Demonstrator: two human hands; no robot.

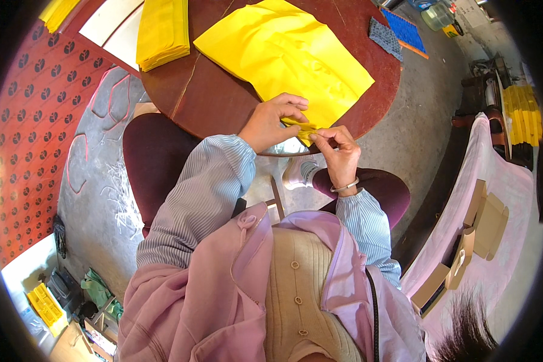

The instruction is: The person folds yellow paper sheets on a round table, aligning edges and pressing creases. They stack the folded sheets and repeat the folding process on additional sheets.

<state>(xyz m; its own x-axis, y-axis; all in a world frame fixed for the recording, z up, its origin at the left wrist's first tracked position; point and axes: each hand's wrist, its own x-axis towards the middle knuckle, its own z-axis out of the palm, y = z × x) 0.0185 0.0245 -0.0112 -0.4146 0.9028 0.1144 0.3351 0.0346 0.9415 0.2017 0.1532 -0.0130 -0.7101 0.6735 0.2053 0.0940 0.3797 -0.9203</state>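
A large yellow piece of fabric (pixel 289 54), perhaps a bag, lies spread over the dark red round table (pixel 217 99). Its near corner reaches the table's front edge, where both hands work. My left hand (pixel 274 120) has thumb and fingers closed on a gathered bit of the yellow fabric. Just to the right, my right hand (pixel 339 151) pinches the tip of that same corner between thumb and forefinger. The exact fold between the fingertips is too small to make out.
A stack of folded yellow fabric (pixel 163 36) sits at the table's far left. Beyond the right rim are a blue board (pixel 405 31) and a grey textured cloth (pixel 385 37). Open cardboard boxes (pixel 490 226) rest on a pink-covered surface (pixel 495 163) at right.
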